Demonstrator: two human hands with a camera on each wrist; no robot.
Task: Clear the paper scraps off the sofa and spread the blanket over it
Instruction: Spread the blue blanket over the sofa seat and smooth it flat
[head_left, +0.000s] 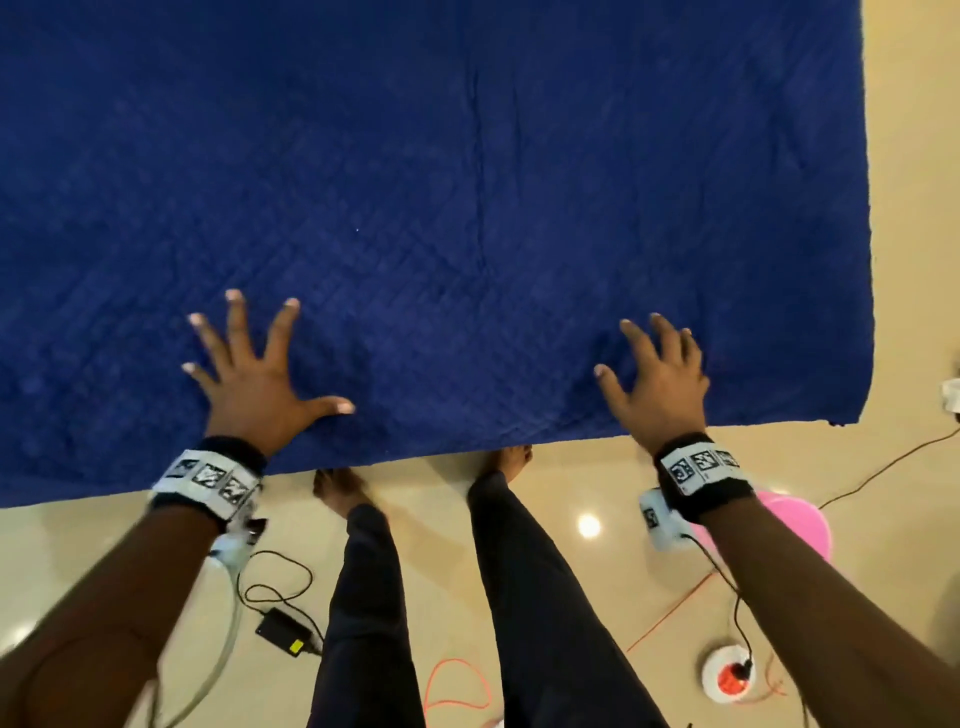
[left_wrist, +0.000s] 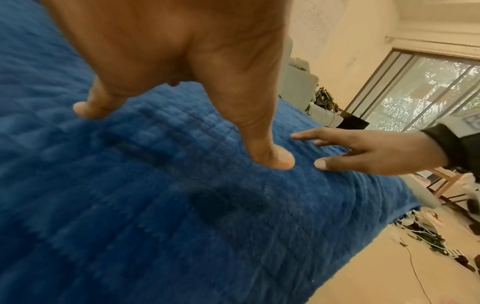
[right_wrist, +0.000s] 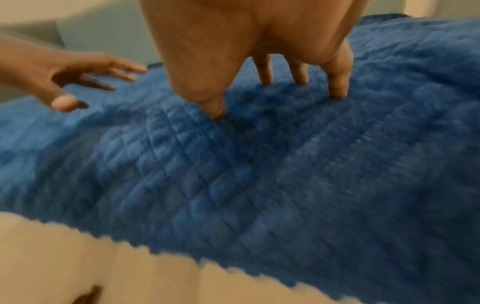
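1. Nearest in the head view is the tan tiled floor (head_left: 571, 571), with 2 dark-trousered legs (head_left: 545, 597) and 2 bare feet at the blanket's near edge.
2. On the floor lie 1 black power brick (head_left: 283, 631) with a yellow label, 1 white and orange cord reel (head_left: 727, 674), an orange cable (head_left: 457, 686) and 1 pink round thing (head_left: 800, 525) partly hidden behind the right forearm.
3. Each of the 2 wrists wears 1 black band with printed square markers (head_left: 213, 480).
4. The left hand (head_left: 254, 374) is spread wide, all 5 fingers apart and straight, laid flat on the blanket near its front edge. It grips nothing.
5. The left wrist view shows its thumb tip (left_wrist: 275, 160) and another fingertip pressing into the quilted cloth.
6. The right hand (head_left: 660, 384) is likewise splayed, fingers straight and resting on the blanket, well apart from the left hand and nearer the blanket's right edge.
7. The right wrist view, blurred, shows its fingertips (right_wrist: 337, 90) dimpling the cloth.
8. The 1 blue quilted blanket (head_left: 467, 182) lies spread flat, filling most of the head view, its front edge hanging over the floor.
9. The sofa beneath is covered; no paper scraps show on the blanket.
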